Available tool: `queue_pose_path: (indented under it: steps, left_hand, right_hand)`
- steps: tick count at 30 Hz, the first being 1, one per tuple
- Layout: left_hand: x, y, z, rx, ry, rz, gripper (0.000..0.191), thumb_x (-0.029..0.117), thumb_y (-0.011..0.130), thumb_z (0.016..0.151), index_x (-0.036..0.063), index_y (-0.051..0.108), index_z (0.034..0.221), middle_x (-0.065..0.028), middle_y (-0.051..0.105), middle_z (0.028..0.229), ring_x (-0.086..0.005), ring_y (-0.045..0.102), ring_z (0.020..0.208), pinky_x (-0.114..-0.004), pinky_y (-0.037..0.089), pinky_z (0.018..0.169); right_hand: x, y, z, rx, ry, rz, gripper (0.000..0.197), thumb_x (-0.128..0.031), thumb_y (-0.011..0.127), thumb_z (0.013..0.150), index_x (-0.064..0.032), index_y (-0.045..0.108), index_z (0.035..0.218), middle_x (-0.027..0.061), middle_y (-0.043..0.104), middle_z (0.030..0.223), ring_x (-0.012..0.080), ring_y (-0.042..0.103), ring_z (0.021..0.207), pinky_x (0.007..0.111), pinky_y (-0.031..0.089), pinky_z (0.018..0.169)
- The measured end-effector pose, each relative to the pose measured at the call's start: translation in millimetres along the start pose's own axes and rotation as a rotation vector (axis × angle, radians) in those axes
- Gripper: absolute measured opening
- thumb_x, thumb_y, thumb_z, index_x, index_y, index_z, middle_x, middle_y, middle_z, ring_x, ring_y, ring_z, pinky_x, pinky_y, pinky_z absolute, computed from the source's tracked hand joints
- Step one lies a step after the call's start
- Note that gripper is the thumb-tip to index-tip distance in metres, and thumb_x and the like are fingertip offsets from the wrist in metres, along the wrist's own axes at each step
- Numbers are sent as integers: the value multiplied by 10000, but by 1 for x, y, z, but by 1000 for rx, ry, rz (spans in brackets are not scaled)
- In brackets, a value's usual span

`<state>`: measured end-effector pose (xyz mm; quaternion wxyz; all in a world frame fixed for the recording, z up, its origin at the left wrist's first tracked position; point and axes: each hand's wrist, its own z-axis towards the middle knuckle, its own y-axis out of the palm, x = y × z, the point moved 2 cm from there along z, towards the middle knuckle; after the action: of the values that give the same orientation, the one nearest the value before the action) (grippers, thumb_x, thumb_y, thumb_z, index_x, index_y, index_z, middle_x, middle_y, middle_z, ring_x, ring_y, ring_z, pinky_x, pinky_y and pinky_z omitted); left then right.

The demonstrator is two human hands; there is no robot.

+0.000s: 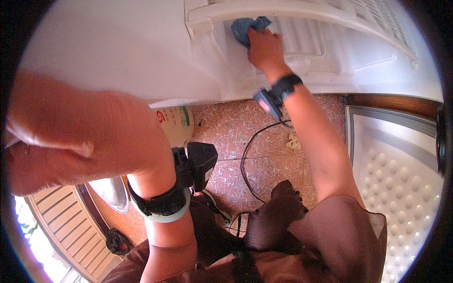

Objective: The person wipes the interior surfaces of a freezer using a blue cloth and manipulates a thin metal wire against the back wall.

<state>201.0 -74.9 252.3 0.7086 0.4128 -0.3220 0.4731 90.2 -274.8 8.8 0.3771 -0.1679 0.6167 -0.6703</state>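
Observation:
My right hand (266,49) presses a crumpled blue-grey cloth (242,31) against the ribbed white plastic inner wall (300,39) of what looks like a refrigerator. Just above the cloth runs a white rail with a slatted grille (300,10). Large and close to the camera on the left is my left hand (85,138), raised in front of the smooth white side (124,46) of the appliance. Its fingers are cut off by the dark picture rim, so what they hold or touch is hidden. Each wrist wears a strapped device.
At the right stands an open door with a grey gasket and a dimpled white lining (393,177). A black cable (243,166) curves across the pink speckled floor tiles (226,136). Left lie a printed container (178,123), a shiny metal vessel (115,194), a slatted wooden piece (70,226) and a black bag (118,242).

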Motion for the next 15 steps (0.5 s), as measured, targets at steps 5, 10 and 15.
queue_pose_path:
  steps: [5,10,15]
  left_hand:
    - [52,-9,16,500,-1478,980,556,321,613,823,60,409,1270,-127,528,1115,-206,508,1078,-325,391,949]
    - [-21,17,20,886,658,1750,573,306,611,824,56,369,1279,-141,500,1131,-218,499,1072,-335,391,947]
    - [-28,10,17,900,687,1731,592,291,610,825,52,330,1288,-155,472,1146,-229,489,1067,-345,390,946]
  right_hand:
    - [3,-28,-96,-14,-189,112,223,-56,555,648,-43,582,868,122,597,783,302,541,851,453,397,748]
    - [45,-37,-138,-336,397,1140,267,-111,553,723,-2,606,961,97,637,841,180,572,775,323,446,721]
    - [27,-45,-42,216,255,1239,322,-192,540,783,6,571,1036,109,654,870,199,601,780,322,467,711]
